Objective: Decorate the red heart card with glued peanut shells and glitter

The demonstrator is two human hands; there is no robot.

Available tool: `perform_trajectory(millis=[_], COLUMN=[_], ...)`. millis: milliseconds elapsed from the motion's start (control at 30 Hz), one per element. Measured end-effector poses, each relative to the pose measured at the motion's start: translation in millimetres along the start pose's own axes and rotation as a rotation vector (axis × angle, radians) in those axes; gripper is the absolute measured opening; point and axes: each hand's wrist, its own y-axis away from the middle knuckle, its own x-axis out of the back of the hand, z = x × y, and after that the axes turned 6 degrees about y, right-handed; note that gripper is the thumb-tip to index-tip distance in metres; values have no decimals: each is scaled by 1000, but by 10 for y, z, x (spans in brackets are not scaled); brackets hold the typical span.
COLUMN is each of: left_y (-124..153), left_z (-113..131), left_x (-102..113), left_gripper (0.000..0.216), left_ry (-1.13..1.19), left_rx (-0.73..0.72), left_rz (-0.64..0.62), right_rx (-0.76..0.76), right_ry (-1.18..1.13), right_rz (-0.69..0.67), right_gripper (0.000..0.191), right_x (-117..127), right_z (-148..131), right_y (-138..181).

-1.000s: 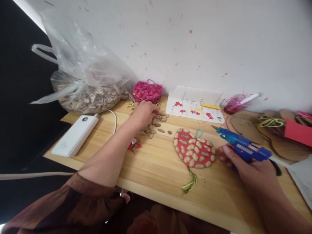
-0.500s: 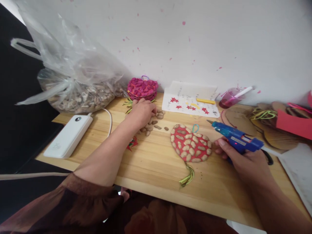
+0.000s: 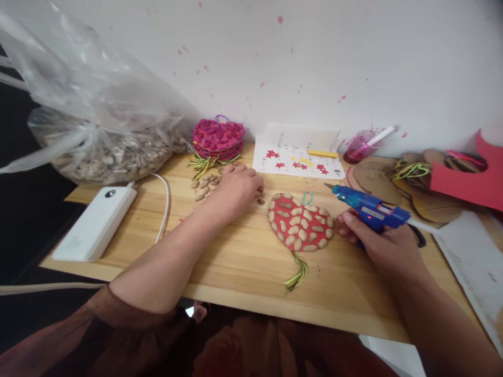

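Observation:
A red heart-shaped piece (image 3: 301, 226) covered with peanut shells lies on the wooden table (image 3: 243, 262), a green-yellow tassel at its lower tip. My right hand (image 3: 377, 243) is closed round a blue glue gun (image 3: 367, 207), whose nozzle points left just above the heart's right edge. My left hand (image 3: 238, 189) rests on the table left of the heart, fingers curled over some loose peanut shells (image 3: 202, 186); what it holds is hidden.
A big clear bag of shells (image 3: 98, 141) sits at the back left, a white power bank (image 3: 94, 222) with cable before it. A pink shell-covered heart (image 3: 217, 137), a paper with red stars (image 3: 298, 159), a pink cup (image 3: 359, 146) and cardboard cut-outs (image 3: 424, 196) line the wall.
My left hand has moved right from the pile of shells toward the red heart. The right hand keeps hold of the glue gun. The view has shifted left.

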Motion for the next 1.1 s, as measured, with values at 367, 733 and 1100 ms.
perform_trajectory(millis=[367,733,1100], left_y=[-8,-12,-21], left_z=[-24,-8,38], left_x=[165,49,59], left_gripper=[16,17,20], left_ry=[102,56,60], left_rx=[109,42,49], left_rz=[87,22,26], right_rx=[-29,-30,-43], right_ry=[-54,-64,-99], right_rz=[-3,-1,-2], right_gripper=[31,31,32], right_x=[-10,-22,-29], right_z=[-30,-28,-9], right_y=[20,31,16])
